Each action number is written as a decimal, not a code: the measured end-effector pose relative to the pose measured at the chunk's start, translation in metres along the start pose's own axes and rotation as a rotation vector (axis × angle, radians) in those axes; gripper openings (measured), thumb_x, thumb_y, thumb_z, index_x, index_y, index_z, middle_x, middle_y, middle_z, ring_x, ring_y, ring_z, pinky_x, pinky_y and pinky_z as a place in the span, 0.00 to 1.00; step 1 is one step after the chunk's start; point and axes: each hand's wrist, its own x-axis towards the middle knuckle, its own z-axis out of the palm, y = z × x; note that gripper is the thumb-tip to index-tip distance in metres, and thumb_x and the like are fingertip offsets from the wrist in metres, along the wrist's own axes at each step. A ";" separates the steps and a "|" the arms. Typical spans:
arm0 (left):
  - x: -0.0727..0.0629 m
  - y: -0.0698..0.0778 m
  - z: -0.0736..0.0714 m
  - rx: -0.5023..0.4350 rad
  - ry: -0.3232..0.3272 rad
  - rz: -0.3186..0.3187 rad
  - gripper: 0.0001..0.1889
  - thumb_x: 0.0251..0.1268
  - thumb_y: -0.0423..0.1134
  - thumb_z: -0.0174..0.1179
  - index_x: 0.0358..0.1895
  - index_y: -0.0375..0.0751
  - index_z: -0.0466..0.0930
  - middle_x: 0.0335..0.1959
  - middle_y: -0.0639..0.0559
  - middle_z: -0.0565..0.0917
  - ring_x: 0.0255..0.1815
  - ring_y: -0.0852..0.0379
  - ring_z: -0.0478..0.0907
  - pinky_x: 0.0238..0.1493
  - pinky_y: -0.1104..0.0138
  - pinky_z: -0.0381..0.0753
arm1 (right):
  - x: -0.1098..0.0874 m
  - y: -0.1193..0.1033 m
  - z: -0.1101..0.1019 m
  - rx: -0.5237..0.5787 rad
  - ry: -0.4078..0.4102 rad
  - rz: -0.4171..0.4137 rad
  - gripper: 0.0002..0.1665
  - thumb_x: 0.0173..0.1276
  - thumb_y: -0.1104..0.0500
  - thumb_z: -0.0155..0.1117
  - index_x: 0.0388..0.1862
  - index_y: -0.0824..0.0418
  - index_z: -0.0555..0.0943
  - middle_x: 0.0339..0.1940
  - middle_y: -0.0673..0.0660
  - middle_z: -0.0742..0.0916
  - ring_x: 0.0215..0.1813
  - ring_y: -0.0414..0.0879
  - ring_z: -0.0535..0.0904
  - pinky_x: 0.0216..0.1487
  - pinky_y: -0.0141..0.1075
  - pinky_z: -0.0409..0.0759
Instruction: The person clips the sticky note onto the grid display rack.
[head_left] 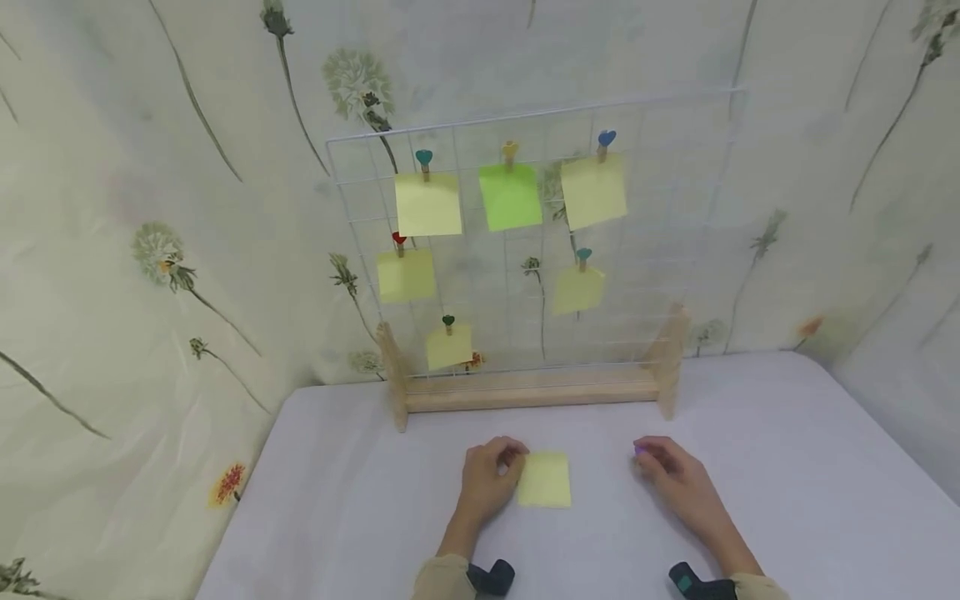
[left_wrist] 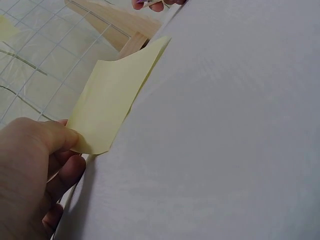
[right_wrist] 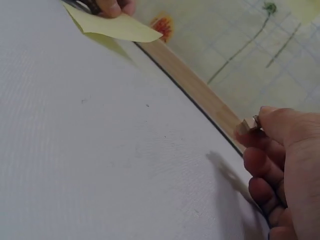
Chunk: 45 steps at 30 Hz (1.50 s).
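Between thumb and fingers my left hand (head_left: 491, 477) pinches the edge of a pale yellow sticky note (head_left: 544, 481). In the left wrist view the note (left_wrist: 107, 97) stands tilted, with a curled edge, close to the white cloth. My right hand (head_left: 681, 483), off to the right, pinches a small wooden clothespin (right_wrist: 249, 124) between thumb and forefinger. A bit of its purple top (head_left: 640, 450) shows in the head view; the fingers hide most of it. Note and clothespin are well apart.
Behind the hands stands a white wire grid (head_left: 517, 275) in a wooden stand (head_left: 532, 396). Heart-topped clothespins hold several sticky notes on it, among them a green one (head_left: 512, 197) in the top row. A floral cloth (head_left: 187, 333) hangs behind the white-covered table (head_left: 337, 500).
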 end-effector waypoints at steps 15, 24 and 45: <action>0.000 0.013 0.006 -0.005 -0.019 0.015 0.05 0.59 0.41 0.61 0.36 0.58 0.82 0.27 0.67 0.82 0.30 0.70 0.74 0.49 0.64 0.67 | -0.012 0.002 -0.014 0.018 0.019 0.049 0.16 0.69 0.48 0.58 0.52 0.51 0.78 0.47 0.48 0.86 0.47 0.20 0.75 0.49 0.14 0.69; -0.004 0.025 0.006 -0.207 -0.054 -0.069 0.07 0.62 0.39 0.58 0.39 0.60 0.79 0.37 0.66 0.81 0.40 0.68 0.75 0.45 0.70 0.76 | -0.017 -0.002 -0.007 0.055 0.042 0.064 0.15 0.69 0.50 0.57 0.52 0.52 0.78 0.46 0.49 0.85 0.45 0.24 0.76 0.41 0.24 0.78; 0.041 0.070 0.004 -0.249 0.000 0.124 0.06 0.62 0.33 0.58 0.40 0.47 0.81 0.36 0.55 0.84 0.35 0.64 0.77 0.36 0.64 0.81 | -0.009 -0.014 0.004 0.062 0.016 0.086 0.16 0.69 0.45 0.56 0.51 0.49 0.77 0.46 0.46 0.85 0.47 0.30 0.79 0.45 0.28 0.79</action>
